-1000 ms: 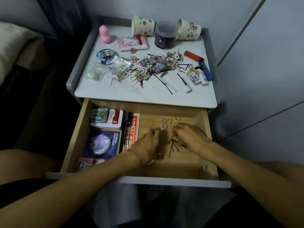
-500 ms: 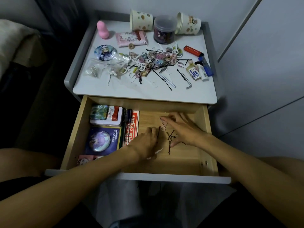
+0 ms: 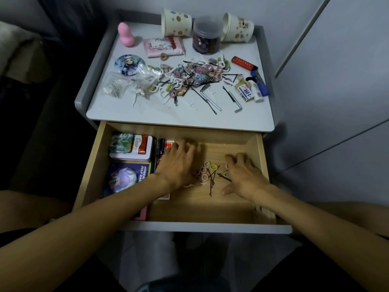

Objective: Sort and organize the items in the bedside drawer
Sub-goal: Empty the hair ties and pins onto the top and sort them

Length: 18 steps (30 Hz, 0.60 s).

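- Parting the hands now, after huddling them together over the pins half a second ago.
- Sliding the left hand (image 3: 179, 163) out over the red card pack (image 3: 167, 144), fingers fanned and slack, gripping nothing.
- Planting the right hand (image 3: 245, 174) near the right wall of the drawer (image 3: 227, 137), fingers arched with tips on the wood, thumb splayed wide, clasping nothing visible.
- Uncovering the hair ties (image 3: 205, 171) and bobby pins (image 3: 212, 183) in one loose cluster on the drawer floor, between the two hands.
- Reading that as gathering the small bits into one spot, with the sorting itself barely starting.
- Keeping the drawer's left side packed: tin (image 3: 130, 149) at the back, purple box (image 3: 126, 178) in front of it, pens (image 3: 158, 148) just beside.
- Leaving far more ties and pins heaped loose on the nightstand top (image 3: 147, 114).
- Holding dark small pieces in the lidded jar (image 3: 207, 35) up there; flanking it with two paper cups (image 3: 176, 23), insides not showing.
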Each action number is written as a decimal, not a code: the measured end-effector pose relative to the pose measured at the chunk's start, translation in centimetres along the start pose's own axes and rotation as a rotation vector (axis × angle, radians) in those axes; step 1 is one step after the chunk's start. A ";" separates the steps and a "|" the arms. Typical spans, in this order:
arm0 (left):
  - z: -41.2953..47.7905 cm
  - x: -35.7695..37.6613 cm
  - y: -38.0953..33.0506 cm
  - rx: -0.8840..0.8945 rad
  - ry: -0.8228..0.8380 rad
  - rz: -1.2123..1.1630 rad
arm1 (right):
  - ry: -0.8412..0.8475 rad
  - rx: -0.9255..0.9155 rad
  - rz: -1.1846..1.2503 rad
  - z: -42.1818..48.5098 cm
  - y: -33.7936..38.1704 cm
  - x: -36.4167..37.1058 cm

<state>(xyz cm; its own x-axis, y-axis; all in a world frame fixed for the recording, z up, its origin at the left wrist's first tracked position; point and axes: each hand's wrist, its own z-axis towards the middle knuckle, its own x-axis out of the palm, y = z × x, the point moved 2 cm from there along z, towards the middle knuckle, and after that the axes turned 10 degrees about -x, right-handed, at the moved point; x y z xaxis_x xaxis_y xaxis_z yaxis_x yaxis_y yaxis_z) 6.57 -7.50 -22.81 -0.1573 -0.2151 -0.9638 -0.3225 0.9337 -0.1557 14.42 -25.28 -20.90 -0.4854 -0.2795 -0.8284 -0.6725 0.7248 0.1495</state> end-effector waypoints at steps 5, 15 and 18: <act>-0.2 0.8 0.0 -0.013 0.167 -0.026 | -0.135 0.040 0.224 0.5 1.6 1.2; -0.8 1.0 -0.2 0.203 0.134 -0.291 | -0.197 -0.080 0.299 0.2 1.6 1.4; -1.1 0.4 0.4 0.142 0.068 -0.086 | -0.144 -0.035 0.089 0.2 2.4 2.1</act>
<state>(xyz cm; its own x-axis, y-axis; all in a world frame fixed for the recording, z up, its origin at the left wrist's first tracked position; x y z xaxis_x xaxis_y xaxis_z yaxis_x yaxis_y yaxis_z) 5.36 -7.57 -23.06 -0.1989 -0.3106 -0.9295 -0.2036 0.9409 -0.2708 11.90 -24.05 -22.42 -0.4609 -0.1203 -0.8793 -0.6507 0.7196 0.2426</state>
